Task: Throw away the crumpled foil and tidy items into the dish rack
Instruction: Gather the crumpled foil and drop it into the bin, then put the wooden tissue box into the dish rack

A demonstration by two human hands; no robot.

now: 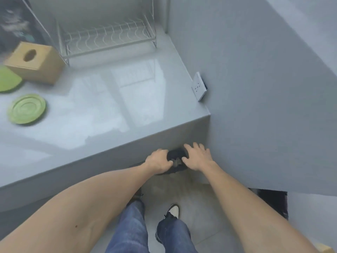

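While two green plates (27,109) wait, left hand (158,160) clenched, right hand (197,157) spread — contents unclear

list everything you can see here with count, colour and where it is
dish rack: 1, silver wire, back of the counter, nothing visible in it
tissue box: 1, light wood, left of the rack on the counter
plates: 2, green, left side of the counter; the other is cut off by the frame edge
counter: 1, glossy grey
wall socket: 1, white, on the grey wall at the counter's right end
bin: 1, dark, on the floor below the counter corner; a small crumpled piece sits between the hands, too blurred to identify
left hand: at the bin's left edge, grip closed on it
right hand: at the bin's right edge, fingers spread
legs: 2, blue jeans, dark and white shoes
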